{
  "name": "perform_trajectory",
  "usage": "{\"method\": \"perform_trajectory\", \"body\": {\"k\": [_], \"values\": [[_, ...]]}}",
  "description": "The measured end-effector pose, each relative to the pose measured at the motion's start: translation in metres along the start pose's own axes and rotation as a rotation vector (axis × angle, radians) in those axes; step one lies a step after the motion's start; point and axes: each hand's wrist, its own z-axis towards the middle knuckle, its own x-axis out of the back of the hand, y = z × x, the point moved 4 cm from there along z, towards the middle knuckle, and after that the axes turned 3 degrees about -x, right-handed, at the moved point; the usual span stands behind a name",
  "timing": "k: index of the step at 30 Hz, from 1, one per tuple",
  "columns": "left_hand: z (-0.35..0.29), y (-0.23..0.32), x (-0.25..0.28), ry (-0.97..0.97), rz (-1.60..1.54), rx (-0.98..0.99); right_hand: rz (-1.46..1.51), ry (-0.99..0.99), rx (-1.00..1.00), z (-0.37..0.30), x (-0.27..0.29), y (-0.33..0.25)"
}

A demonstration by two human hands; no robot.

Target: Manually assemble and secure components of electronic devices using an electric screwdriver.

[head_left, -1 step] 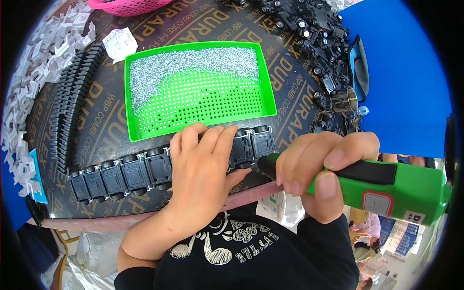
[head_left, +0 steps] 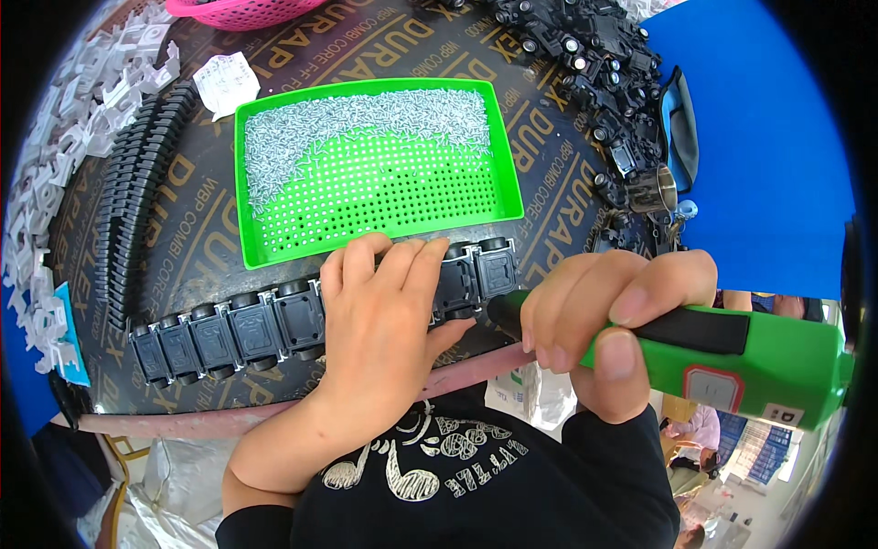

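A row of black toy car chassis (head_left: 251, 331) with wheels lies wheels-up near the table's front edge. My left hand (head_left: 377, 320) is closed over the row right of its middle, fingers on the far side and thumb on the near side; it hides the pieces beneath. In my right hand (head_left: 608, 325) is a green electric screwdriver (head_left: 805, 366) with a black grip strip, held level. Its dark nose (head_left: 508, 311) is beside the chassis at the right end (head_left: 497, 273); the tip is too hidden to tell whether it touches.
Just beyond the row sits a green perforated tray (head_left: 384, 238), with small silver screws (head_left: 366, 110) heaped at its back. White plastic parts (head_left: 82, 119) and a stack of black parts (head_left: 137, 197) line the left. Black toy parts (head_left: 594, 73) and a metal cup (head_left: 651, 190) stand right.
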Motion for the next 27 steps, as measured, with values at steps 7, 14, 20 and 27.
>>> {"method": "perform_trajectory", "body": {"k": [7, 14, 20, 27], "values": [[0.005, 0.005, 0.003, -0.054, -0.012, -0.026, -0.119, -0.122, -0.189, 0.006, 0.003, 0.006], [0.006, 0.005, 0.005, -0.039, -0.100, 0.038, -0.080, -0.316, 0.021, 0.015, 0.011, -0.018], [0.006, 0.010, 0.006, 0.008, -0.265, -0.181, -0.044, -0.315, 0.003, 0.018, 0.011, -0.026], [0.006, 0.010, 0.009, 0.147, -0.227, -0.176, 0.032, -0.210, 0.078, 0.018, 0.013, -0.034]]}}
